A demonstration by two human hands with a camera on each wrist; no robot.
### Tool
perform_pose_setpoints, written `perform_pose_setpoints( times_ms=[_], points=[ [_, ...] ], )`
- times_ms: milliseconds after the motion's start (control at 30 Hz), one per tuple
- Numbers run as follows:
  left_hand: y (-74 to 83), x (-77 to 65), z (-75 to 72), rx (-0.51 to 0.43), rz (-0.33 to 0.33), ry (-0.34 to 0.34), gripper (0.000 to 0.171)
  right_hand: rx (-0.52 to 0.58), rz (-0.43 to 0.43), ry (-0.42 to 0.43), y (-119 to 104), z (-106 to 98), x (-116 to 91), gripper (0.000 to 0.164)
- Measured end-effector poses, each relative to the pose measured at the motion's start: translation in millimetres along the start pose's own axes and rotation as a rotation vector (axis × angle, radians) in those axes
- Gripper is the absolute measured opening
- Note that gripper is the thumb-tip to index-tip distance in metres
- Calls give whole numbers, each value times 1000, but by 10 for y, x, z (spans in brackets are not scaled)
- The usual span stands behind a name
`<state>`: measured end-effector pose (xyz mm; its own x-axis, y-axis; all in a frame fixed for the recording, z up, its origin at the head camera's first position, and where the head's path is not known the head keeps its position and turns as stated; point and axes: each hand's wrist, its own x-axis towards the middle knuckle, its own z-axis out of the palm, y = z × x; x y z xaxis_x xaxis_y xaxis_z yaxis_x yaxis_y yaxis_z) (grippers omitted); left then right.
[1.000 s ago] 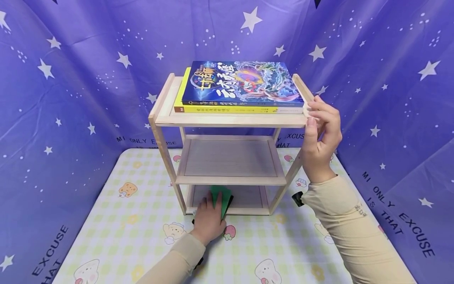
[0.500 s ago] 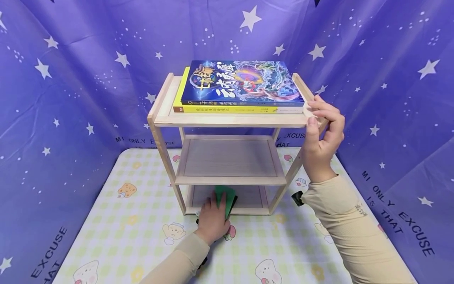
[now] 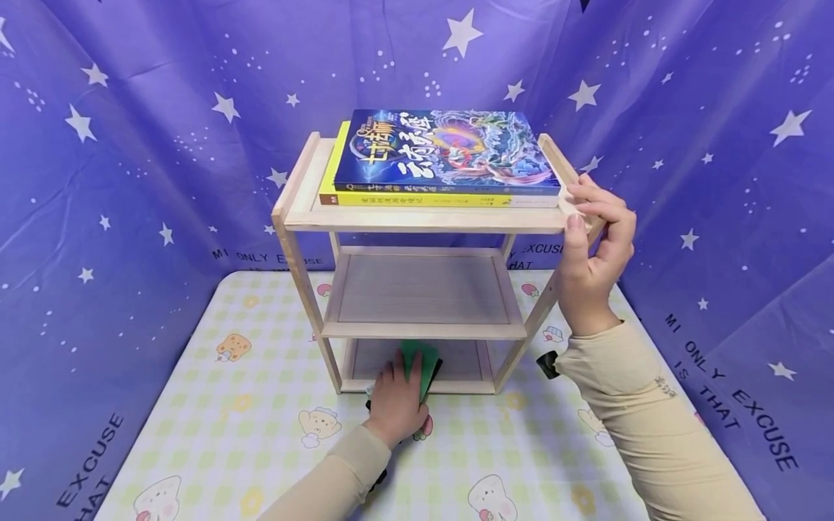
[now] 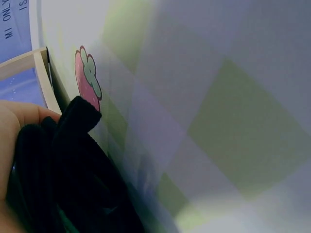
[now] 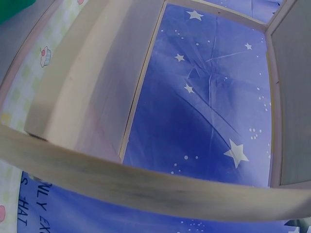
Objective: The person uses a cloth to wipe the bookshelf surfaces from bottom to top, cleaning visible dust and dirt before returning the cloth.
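Observation:
A three-tier wooden shelf [image 3: 423,289] stands on the table. Down at its bottom tier, my left hand [image 3: 397,401] holds a green cloth [image 3: 420,362] with a black underside, its fingers spread over it. The left wrist view shows the black side of the cloth [image 4: 92,170] bunched beside part of that hand [image 4: 9,141]. At the top right corner my right hand [image 3: 596,253] grips the shelf's side rail, thumb at the front. The right wrist view looks through the shelf frame [image 5: 170,187], without that hand in sight.
Two books lie stacked on the top tier: a blue comic-style book [image 3: 443,148] over a yellow one [image 3: 404,200]. A checked tablecloth [image 3: 215,441] with cartoon prints covers the table. Purple star-patterned curtains [image 3: 163,87] enclose the back and sides.
My left hand and the green cloth have slid to the right along the bottom tier. My right hand keeps its grip at the top corner, with hardly any shift.

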<state>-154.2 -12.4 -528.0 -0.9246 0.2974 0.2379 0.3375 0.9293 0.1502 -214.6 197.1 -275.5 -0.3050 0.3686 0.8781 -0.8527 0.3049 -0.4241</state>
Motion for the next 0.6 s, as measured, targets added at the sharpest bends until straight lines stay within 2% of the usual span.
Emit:
perform_pose_setpoints(
  times_ms=[300,467,600],
  points=[
    [0,14,-8,14,-2,-2,79,27,18,-13,-67,-23,26,28],
    [9,11,-28,21,-9,-21,79,150,100,-7,-82,-68,30,23],
    [6,14,5,17,-6,-17,78,113,167,-13,-32,-133,100,35]
  ],
)
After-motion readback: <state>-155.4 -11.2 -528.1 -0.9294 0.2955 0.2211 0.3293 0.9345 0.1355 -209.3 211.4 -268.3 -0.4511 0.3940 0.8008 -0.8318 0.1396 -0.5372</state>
